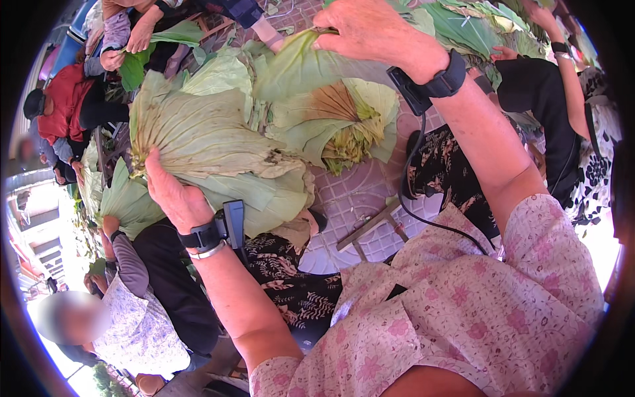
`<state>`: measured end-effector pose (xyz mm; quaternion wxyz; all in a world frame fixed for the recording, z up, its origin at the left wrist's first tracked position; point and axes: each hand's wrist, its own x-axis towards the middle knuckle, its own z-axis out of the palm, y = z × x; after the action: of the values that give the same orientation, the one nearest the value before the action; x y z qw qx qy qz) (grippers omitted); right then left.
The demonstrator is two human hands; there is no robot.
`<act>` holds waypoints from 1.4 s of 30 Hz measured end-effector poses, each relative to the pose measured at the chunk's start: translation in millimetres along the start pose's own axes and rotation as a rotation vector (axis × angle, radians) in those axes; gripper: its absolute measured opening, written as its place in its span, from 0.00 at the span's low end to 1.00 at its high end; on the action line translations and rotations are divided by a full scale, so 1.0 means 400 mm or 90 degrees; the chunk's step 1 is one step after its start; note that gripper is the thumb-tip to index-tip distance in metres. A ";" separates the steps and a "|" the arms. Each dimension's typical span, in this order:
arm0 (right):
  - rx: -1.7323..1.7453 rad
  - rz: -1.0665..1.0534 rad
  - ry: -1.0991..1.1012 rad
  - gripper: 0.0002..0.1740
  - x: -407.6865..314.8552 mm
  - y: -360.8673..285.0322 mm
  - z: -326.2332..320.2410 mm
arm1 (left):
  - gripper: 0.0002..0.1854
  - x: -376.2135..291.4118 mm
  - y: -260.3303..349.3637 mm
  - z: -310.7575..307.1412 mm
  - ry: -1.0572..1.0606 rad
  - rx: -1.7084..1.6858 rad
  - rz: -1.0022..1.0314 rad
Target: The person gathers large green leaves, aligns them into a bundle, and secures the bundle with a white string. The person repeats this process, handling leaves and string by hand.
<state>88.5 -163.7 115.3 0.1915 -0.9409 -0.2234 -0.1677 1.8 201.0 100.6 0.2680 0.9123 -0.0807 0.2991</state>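
Note:
My left hand [178, 201] grips a stack of large, broad leaves [208, 129] at the gathered stem end. The top leaf is yellowish and wrinkled, with dark spots near one edge; paler green leaves hang beneath it. Up and to the right, my right hand [367, 37] pinches a single light-green leaf [297, 64] by its narrow end, and the leaf's blade hangs to the left, slightly blurred. Below that leaf, a pile of similar leaves [342, 114] lies on the paving, some brownish, with its bunched yellow-green stem ends towards me.
Red patterned paving [347, 193] bears a low wooden stool or frame [372, 226] before my lap. Co-workers sit close on both sides; one person's hands [131, 47] hold a green leaf. More leaves [461, 30] are heaped at the upper right. A black cable [409, 183] hangs from my right wrist.

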 end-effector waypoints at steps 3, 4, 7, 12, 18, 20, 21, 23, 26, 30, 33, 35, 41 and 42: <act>0.215 0.126 0.048 0.16 0.010 0.003 0.064 | 0.23 0.032 -0.046 -0.010 0.129 -0.523 -0.428; 0.351 0.207 0.046 0.17 0.012 0.022 0.095 | 0.25 0.022 -0.109 -0.011 0.114 -0.477 -0.365; 0.704 0.419 0.035 0.17 -0.029 0.063 0.231 | 0.29 -0.002 -0.181 -0.026 0.066 -0.330 -0.235; 1.005 0.785 0.015 0.19 -0.245 0.178 0.494 | 0.31 -0.009 -0.032 -0.023 -0.006 -0.016 -0.064; 1.040 0.740 -0.083 0.20 -0.263 0.206 0.523 | 0.28 -0.017 0.003 -0.034 -0.073 -0.004 -0.054; 1.044 0.736 -0.023 0.20 -0.214 0.168 0.497 | 0.28 -0.017 -0.003 -0.032 -0.065 -0.052 -0.064; 1.049 0.734 0.005 0.20 -0.190 0.145 0.490 | 0.28 -0.018 -0.011 -0.035 -0.056 -0.080 -0.080; 1.110 0.738 0.017 0.20 -0.152 0.140 0.478 | 0.29 -0.020 -0.024 -0.036 -0.047 -0.116 -0.103; 1.146 0.751 0.029 0.19 -0.170 0.157 0.487 | 0.28 -0.011 -0.013 -0.040 -0.037 -0.097 -0.086; 1.001 0.899 0.072 0.19 -0.259 0.133 0.536 | 0.25 0.002 -0.031 -0.039 0.016 -0.186 -0.168; 0.904 0.974 0.081 0.18 -0.311 0.147 0.553 | 0.26 0.032 0.020 -0.014 0.097 -0.513 -0.409; 0.933 0.959 0.068 0.18 -0.316 0.162 0.557 | 0.28 0.031 0.023 -0.005 0.091 -0.518 -0.403; 1.194 0.790 0.040 0.22 -0.157 0.072 0.457 | 0.28 -0.012 -0.009 -0.033 -0.034 -0.115 -0.041; 1.205 0.786 0.061 0.21 -0.147 0.062 0.454 | 0.28 -0.012 -0.007 -0.034 -0.045 -0.087 -0.037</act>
<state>92.7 -126.1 -73.4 0.8852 -0.3599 0.2501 0.1564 -8.0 210.7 105.9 0.3350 0.9039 -0.0840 0.2525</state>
